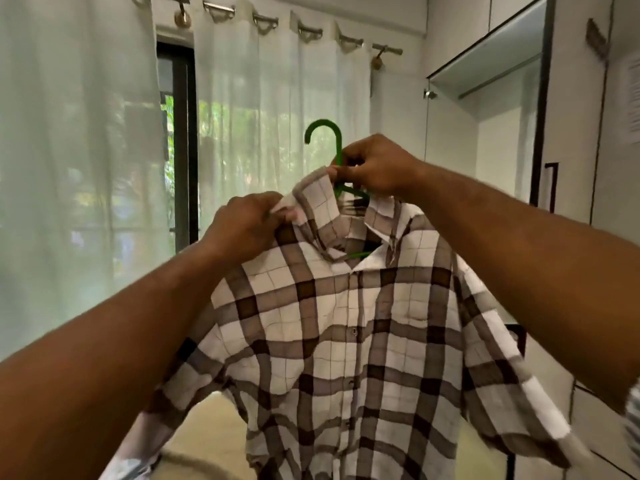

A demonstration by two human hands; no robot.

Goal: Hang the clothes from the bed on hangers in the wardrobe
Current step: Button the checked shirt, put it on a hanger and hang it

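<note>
A white and brown checked shirt (346, 341) hangs in front of me on a green plastic hanger (329, 140), held up at chest height. My right hand (377, 166) grips the hanger's neck just below the hook, at the top of the collar. My left hand (247, 225) pinches the shirt's collar and shoulder on the left side. Most of the hanger's arms are hidden inside the shirt; a short green piece shows through the open collar.
White sheer curtains (86, 168) cover a window with a dark frame (180, 143) behind the shirt. A white wardrobe (575, 140) with a dark-edged door and black handle (550, 185) stands at the right. A beige surface (207, 441) lies below the shirt.
</note>
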